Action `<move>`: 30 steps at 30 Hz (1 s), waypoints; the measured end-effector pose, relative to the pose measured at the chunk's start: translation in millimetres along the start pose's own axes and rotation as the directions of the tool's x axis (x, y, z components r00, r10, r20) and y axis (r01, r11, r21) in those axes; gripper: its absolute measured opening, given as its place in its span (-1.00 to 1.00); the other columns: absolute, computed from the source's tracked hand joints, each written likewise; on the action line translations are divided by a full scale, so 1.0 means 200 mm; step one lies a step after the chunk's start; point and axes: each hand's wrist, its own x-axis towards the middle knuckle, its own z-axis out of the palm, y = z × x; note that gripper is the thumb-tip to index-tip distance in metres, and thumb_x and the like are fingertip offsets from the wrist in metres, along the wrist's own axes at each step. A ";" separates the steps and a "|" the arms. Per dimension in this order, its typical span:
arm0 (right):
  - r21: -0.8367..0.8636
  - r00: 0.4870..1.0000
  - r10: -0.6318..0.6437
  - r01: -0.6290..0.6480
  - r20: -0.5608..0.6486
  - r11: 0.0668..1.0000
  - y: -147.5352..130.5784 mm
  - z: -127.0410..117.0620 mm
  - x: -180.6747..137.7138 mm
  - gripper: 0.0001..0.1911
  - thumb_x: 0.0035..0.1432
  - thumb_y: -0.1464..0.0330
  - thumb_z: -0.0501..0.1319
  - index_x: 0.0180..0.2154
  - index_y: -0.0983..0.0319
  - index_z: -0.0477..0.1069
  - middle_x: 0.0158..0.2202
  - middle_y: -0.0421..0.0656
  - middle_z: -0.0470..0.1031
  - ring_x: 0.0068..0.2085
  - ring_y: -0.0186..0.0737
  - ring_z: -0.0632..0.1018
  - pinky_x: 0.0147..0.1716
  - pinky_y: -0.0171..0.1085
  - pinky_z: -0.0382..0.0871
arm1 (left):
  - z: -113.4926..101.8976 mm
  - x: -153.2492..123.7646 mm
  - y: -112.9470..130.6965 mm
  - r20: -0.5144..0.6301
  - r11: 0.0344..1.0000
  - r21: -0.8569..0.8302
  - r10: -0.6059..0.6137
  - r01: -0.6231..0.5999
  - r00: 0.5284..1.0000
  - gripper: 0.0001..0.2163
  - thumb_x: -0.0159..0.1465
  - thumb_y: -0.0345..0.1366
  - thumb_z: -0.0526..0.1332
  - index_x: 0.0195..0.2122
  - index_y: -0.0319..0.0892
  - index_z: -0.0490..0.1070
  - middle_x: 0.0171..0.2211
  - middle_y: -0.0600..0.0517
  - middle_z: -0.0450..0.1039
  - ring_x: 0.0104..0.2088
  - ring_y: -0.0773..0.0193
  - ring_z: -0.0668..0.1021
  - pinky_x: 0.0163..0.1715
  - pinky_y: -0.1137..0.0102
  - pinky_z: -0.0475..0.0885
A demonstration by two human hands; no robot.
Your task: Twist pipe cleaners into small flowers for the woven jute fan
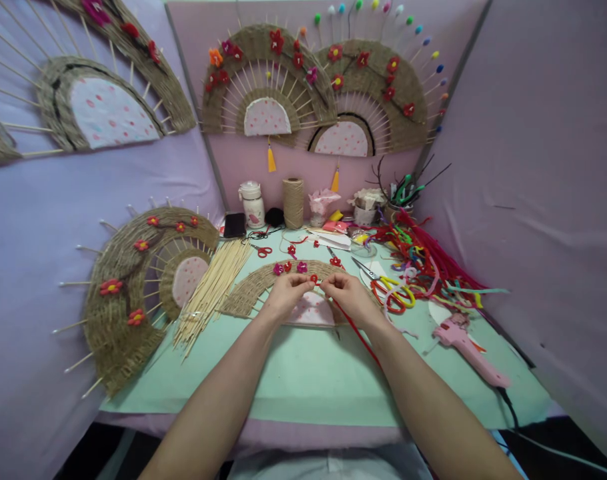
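Observation:
Between the fingertips of my left hand [289,293] and my right hand [347,295] is a red pipe cleaner [354,328], bent into a small loop at the left end. Its long straight tail hangs below my right hand toward my right forearm. Both hands are closed in a pinch on it. Beneath them lies a twine-wrapped fan [248,288] with a white, red-dotted half-circle [311,310] at its middle. Small red and magenta flowers [302,267] rest along its upper arc.
A bundle of thin sticks [216,287] lies left, beside a finished fan [113,320]. To the right are scissors [406,293], a heap of coloured pipe cleaners [433,257] and a pink glue gun [471,350] with its cord. A twine spool [293,203] stands at the back.

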 end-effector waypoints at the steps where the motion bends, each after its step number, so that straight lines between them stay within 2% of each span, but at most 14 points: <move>1: 0.001 1.000 -0.006 0.006 -0.006 1.000 0.00 0.00 0.00 -0.78 -0.08 0.24 0.19 -0.56 0.27 0.32 -0.60 -0.28 0.27 -0.55 -0.39 0.26 -0.54 -0.38 0.11 | 0.00 0.00 0.00 0.008 1.000 0.010 0.000 0.000 1.000 -0.74 -0.05 -0.15 0.29 -0.48 -0.28 0.44 -0.65 0.15 0.24 -0.64 0.49 0.19 -0.64 0.51 0.03; 7: -0.006 1.000 -0.009 0.009 -0.025 1.000 0.03 0.00 0.02 -0.77 -0.09 0.22 0.19 -0.55 0.27 0.33 -0.60 -0.27 0.28 -0.54 -0.39 0.26 -0.55 -0.39 0.12 | 0.00 -0.01 -0.01 0.046 1.000 0.025 -0.019 0.018 0.999 -0.72 -0.03 -0.14 0.29 -0.42 -0.28 0.43 -0.59 0.10 0.33 -0.61 0.46 0.27 -0.62 0.52 0.11; 13: 0.004 1.000 0.013 -0.013 -0.014 1.000 0.04 0.02 0.02 -0.77 -0.08 0.22 0.19 -0.56 0.25 0.31 -0.62 -0.29 0.26 -0.58 -0.40 0.24 -0.59 -0.39 0.08 | 0.00 -0.02 0.02 0.051 0.994 0.100 0.040 -0.045 0.998 -0.75 0.01 -0.17 0.26 -0.39 -0.26 0.44 -0.49 0.05 0.40 -0.53 0.39 0.38 -0.56 0.50 0.21; 18: 0.035 0.998 0.020 -0.022 0.057 0.999 0.01 0.00 0.00 -0.75 -0.04 0.20 0.21 -0.51 0.27 0.39 -0.57 -0.26 0.35 -0.54 -0.40 0.28 -0.56 -0.39 0.12 | 0.00 -0.03 0.06 -0.075 0.969 0.222 0.122 -0.103 0.990 -0.79 0.03 -0.19 0.24 -0.51 -0.27 0.44 -0.59 0.10 0.33 -0.55 0.39 0.34 -0.52 0.48 0.21; 20: 0.085 0.995 0.036 -0.045 0.096 0.995 0.02 -0.01 0.00 -0.76 -0.07 0.20 0.25 -0.47 0.27 0.42 -0.55 -0.26 0.37 -0.54 -0.41 0.29 -0.56 -0.40 0.11 | -0.01 -0.03 0.06 -0.122 0.964 0.234 0.159 -0.127 0.980 -0.80 0.01 -0.20 0.24 -0.53 -0.27 0.45 -0.60 0.10 0.34 -0.54 0.39 0.33 -0.49 0.47 0.22; 24: 0.239 0.979 0.141 -0.174 0.148 0.955 0.04 0.00 0.01 -0.74 -0.12 0.18 0.30 -0.48 0.25 0.38 -0.67 -0.33 0.26 -0.65 -0.45 0.21 -0.65 -0.41 0.02 | -0.02 -0.02 0.04 -0.145 0.967 0.224 0.161 -0.126 0.976 -0.79 -0.03 -0.19 0.27 -0.53 -0.27 0.48 -0.59 0.08 0.37 -0.53 0.37 0.35 -0.48 0.46 0.23; 30: 0.478 0.974 0.219 -0.218 0.055 0.851 0.03 0.04 0.01 -0.73 -0.22 0.23 0.38 -0.49 0.25 0.39 -0.59 -0.28 0.39 -0.57 -0.40 0.38 -0.53 -0.38 0.25 | 0.00 -0.01 -0.02 -0.079 0.986 0.138 0.109 -0.097 0.991 -0.74 -0.02 -0.14 0.27 -0.50 -0.29 0.48 -0.60 0.07 0.35 -0.57 0.40 0.33 -0.58 0.49 0.19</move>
